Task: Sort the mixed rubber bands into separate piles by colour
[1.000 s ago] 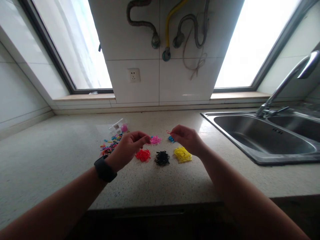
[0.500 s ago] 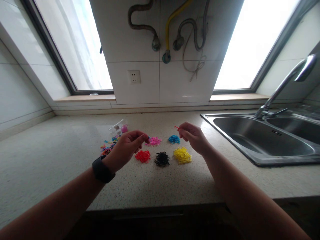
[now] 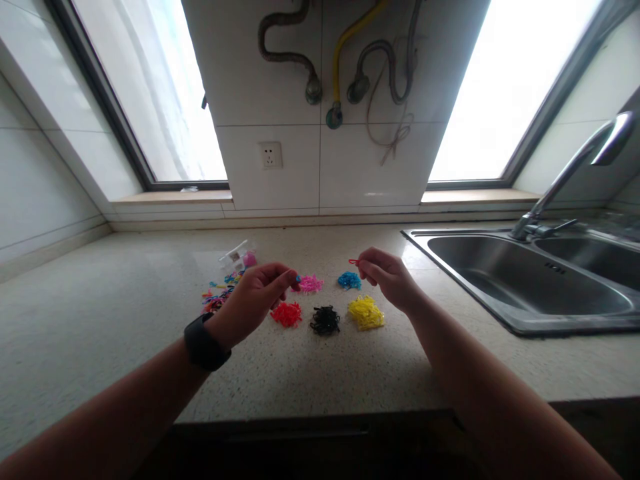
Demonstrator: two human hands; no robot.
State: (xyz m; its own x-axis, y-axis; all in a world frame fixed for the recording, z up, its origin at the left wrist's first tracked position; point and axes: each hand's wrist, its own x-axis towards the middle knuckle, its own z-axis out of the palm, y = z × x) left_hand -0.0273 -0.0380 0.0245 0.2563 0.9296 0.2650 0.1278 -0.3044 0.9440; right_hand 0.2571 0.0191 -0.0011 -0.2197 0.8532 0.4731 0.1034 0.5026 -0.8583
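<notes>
Between the thumb and fingers of my right hand (image 3: 383,272) is a small red rubber band (image 3: 353,261), its loop sticking out to the left. My left hand (image 3: 264,288), with a dark watch on the wrist, pinches a small blue rubber band (image 3: 298,278); most of it is hidden. Little piles of bands lie on the counter around the hands: pink (image 3: 311,284), blue (image 3: 349,280), red (image 3: 287,315), black (image 3: 325,320) and yellow (image 3: 366,313). A mixed-colour pile (image 3: 220,293) is partly covered by my left hand.
A clear plastic bag (image 3: 234,255) with something pink lies behind the mixed pile. The steel sink (image 3: 520,273) and its tap (image 3: 570,177) are at the right. Hoses (image 3: 336,67) and a wall socket (image 3: 271,155) are on the tiled wall behind the counter (image 3: 130,320).
The red band in my right hand now shows as a wider loop, and more of the blue piece shows at my left fingertips. Both hands have stayed nearly in place.
</notes>
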